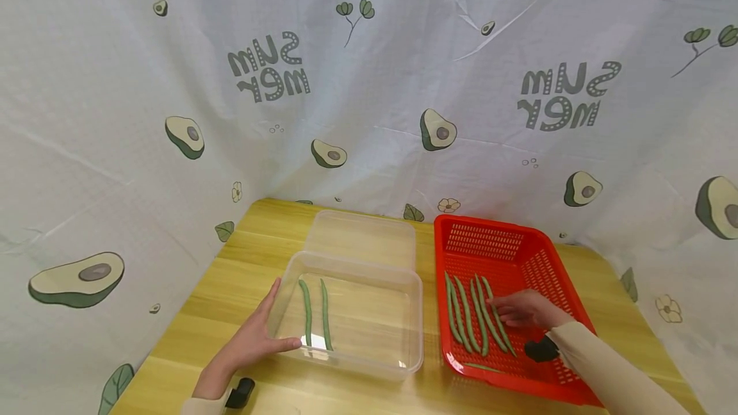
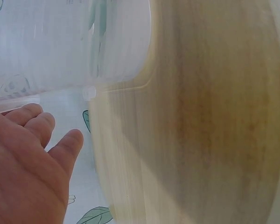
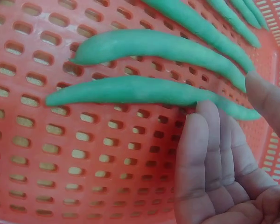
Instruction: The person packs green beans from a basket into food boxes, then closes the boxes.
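Note:
My left hand [image 1: 255, 337] is at the left end of a clear plastic container [image 1: 369, 303], its fingers extended along the side wall and the thumb at the front rim. Two green beans [image 1: 325, 316] lie inside that container. Inside a red perforated basket [image 1: 567, 287], my right hand [image 1: 527, 309] reaches to the rightmost of several green beans [image 1: 468, 319] lying roughly side by side. The right wrist view shows its fingertips at the nearest bean [image 3: 130, 91], with the thumb apart on the other side. One more bean [image 1: 483, 367] lies along the basket's front wall.
A flat translucent lid [image 1: 360, 232] lies behind the clear container on the wooden table [image 1: 213, 300]. White cloth [image 1: 380, 82] printed with avocados hangs behind the table and at both sides. The basket's raised walls surround the right hand.

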`<action>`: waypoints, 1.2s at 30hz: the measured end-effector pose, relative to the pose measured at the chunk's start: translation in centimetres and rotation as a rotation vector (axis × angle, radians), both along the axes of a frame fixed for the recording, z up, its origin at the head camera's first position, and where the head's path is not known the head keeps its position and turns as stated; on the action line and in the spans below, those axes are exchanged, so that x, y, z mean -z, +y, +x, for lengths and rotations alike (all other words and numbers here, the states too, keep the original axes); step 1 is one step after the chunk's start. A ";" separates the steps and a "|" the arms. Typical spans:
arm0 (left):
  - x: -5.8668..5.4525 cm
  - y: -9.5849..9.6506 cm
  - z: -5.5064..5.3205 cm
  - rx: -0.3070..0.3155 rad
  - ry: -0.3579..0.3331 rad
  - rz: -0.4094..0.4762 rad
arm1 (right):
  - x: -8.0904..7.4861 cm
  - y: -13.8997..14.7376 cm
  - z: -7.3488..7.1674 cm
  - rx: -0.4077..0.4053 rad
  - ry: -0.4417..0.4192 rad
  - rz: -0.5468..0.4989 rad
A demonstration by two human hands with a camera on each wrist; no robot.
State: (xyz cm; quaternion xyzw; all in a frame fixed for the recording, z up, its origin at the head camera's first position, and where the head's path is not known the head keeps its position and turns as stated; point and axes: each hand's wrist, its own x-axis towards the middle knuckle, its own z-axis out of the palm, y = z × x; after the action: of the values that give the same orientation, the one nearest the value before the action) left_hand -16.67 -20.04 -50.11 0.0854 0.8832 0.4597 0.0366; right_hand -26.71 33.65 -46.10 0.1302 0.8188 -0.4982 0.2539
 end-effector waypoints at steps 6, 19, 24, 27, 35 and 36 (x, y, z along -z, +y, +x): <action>0.0 0.0 0.0 0.001 0.000 -0.001 | 0.3 -0.2 0.5 0.004 0.020 0.022; 0.0 0.0 0.0 0.004 0.009 0.001 | 0.9 -0.9 0.2 0.053 0.001 0.116; 0.0 0.0 0.0 0.005 0.012 -0.005 | 0.9 -0.9 0.1 0.031 0.000 0.092; 0.0 0.0 0.0 0.006 0.003 0.000 | 0.9 -0.8 0.1 0.002 -0.005 0.081; -0.1 0.0 0.0 0.007 -0.011 -0.001 | 1.0 -0.7 0.1 0.015 0.008 0.062; -0.1 0.0 0.0 0.007 -0.012 -0.002 | 1.0 -0.7 0.2 0.018 0.014 0.059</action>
State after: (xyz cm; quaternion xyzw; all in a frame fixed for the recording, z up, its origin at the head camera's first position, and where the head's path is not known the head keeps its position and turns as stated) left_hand -16.69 -20.05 -49.97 0.0857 0.8832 0.4591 0.0435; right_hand -26.53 32.98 -47.10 0.1416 0.8336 -0.4770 0.2397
